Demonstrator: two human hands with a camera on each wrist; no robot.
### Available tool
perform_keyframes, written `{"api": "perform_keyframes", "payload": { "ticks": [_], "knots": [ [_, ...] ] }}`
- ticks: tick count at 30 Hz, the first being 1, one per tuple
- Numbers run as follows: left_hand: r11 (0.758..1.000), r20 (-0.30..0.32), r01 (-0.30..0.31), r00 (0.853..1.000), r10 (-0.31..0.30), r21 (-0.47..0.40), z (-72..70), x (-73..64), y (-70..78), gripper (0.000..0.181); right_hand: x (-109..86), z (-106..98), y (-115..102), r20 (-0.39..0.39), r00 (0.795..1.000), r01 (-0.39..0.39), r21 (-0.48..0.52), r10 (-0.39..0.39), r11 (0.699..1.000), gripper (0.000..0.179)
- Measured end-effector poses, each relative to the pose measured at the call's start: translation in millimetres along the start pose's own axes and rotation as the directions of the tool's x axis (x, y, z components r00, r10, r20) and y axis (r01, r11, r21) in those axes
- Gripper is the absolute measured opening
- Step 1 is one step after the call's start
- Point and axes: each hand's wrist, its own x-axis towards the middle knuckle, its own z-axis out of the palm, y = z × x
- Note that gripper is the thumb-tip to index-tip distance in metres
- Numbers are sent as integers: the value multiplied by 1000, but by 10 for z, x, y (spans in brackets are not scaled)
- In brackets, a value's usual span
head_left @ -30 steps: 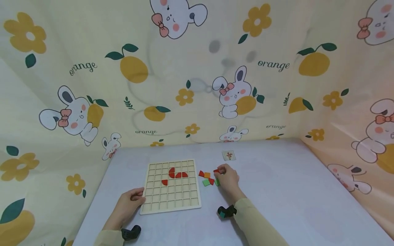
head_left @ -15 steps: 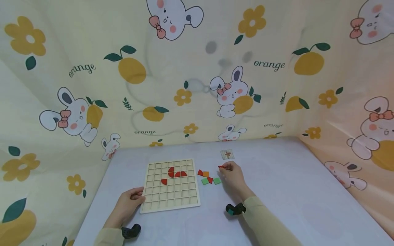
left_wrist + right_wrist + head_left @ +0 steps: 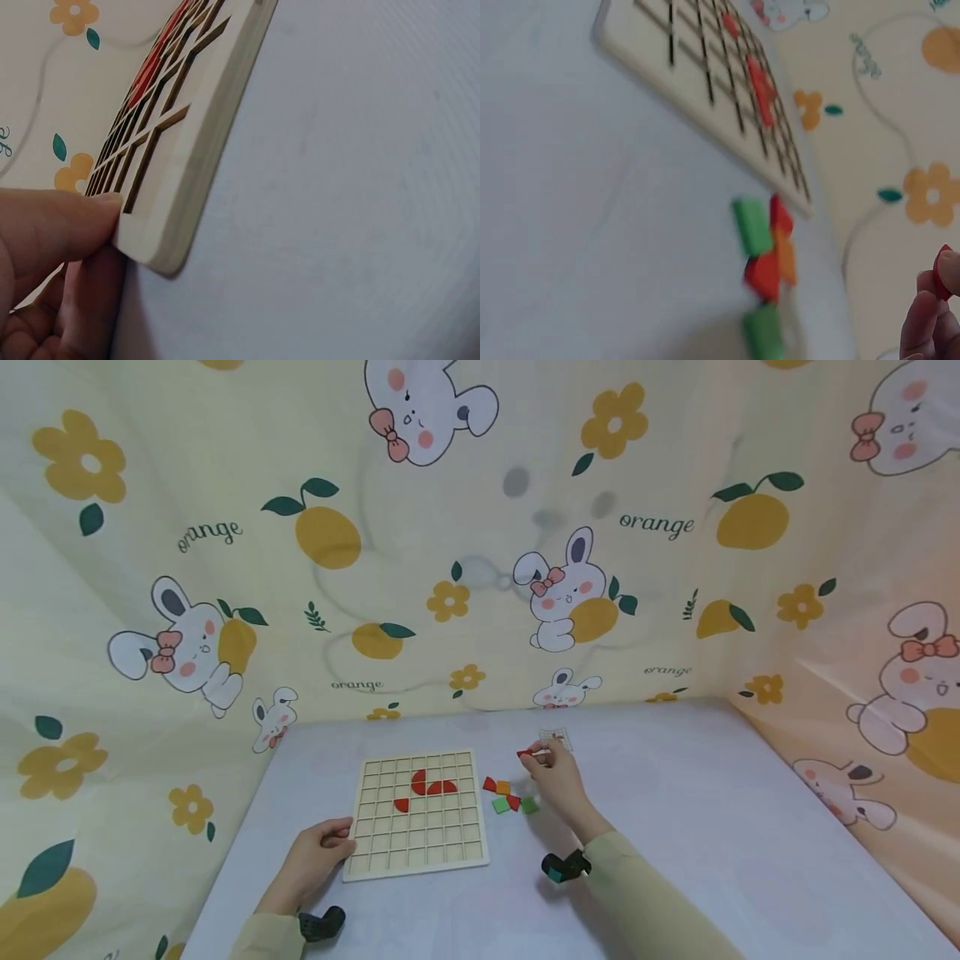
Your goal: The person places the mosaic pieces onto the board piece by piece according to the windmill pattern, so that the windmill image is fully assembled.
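Note:
A pale wooden grid board (image 3: 411,843) lies on the table at left of centre in the head view. Several red quarter-circle tiles (image 3: 442,787) sit in its cells. My left hand (image 3: 311,858) pinches the board's left edge near the front corner; in the left wrist view the thumb (image 3: 71,221) presses on the rim with a finger below it. To the right of the board, my right hand (image 3: 558,781) holds a small red tile (image 3: 523,753) between thumb and fingertips, raised off the table. That red tile (image 3: 940,274) also shows at the right wrist view's edge.
Beside the board's right edge lie loose tiles: two green (image 3: 501,806), one orange (image 3: 503,787) and two red (image 3: 490,784). A small grid-patterned card (image 3: 556,735), partly behind my right hand, lies farther back. Printed cloth walls (image 3: 480,635) border the white table (image 3: 675,827).
My right hand has lifted the red tile from beside the loose tiles and moved it farther back, by the card. The left hand stays at the board's edge.

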Motion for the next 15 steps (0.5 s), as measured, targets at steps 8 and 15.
{"api": "perform_keyframes", "payload": {
  "ticks": [8,15],
  "knots": [
    [1000,-2,-2,1000,2,2,-2,53,-50,47,-21,442,-202,104,994,49,-24,-46,998,18],
    [1000,-11,9,1000,-10,-11,25,103,-76,47,-131,911,-242,266,959,110,-46,-94,993,24]
  ]
}}
